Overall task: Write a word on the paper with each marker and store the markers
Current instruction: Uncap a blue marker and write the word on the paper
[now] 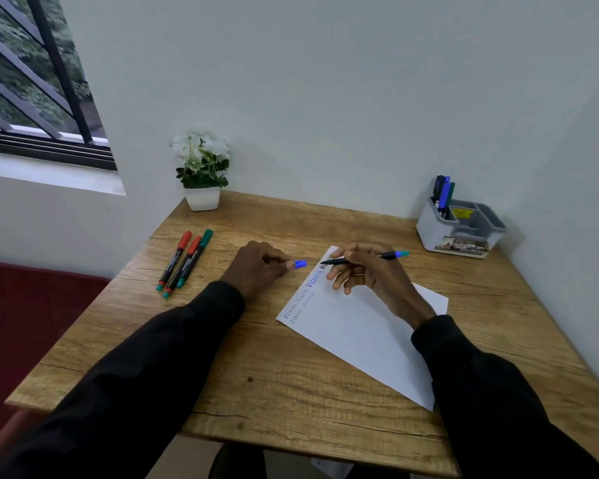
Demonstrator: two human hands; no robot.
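Observation:
A white paper (360, 326) lies angled on the wooden table (291, 392), with several handwritten words along its left edge. My right hand (367, 271) holds an uncapped blue marker (391, 255), its tip resting on the paper's top corner. My left hand (260, 267) rests on the table left of the paper and pinches the blue cap (300, 264). Three capped markers (184, 262), two red and one green, lie side by side at the table's left. A grey organizer (460, 229) at the back right holds several markers upright in its left compartment.
A small white pot with white flowers (203, 167) stands at the back left corner against the wall. Walls close the table at the back and right. A red seat (32, 305) lies to the left, below a barred window.

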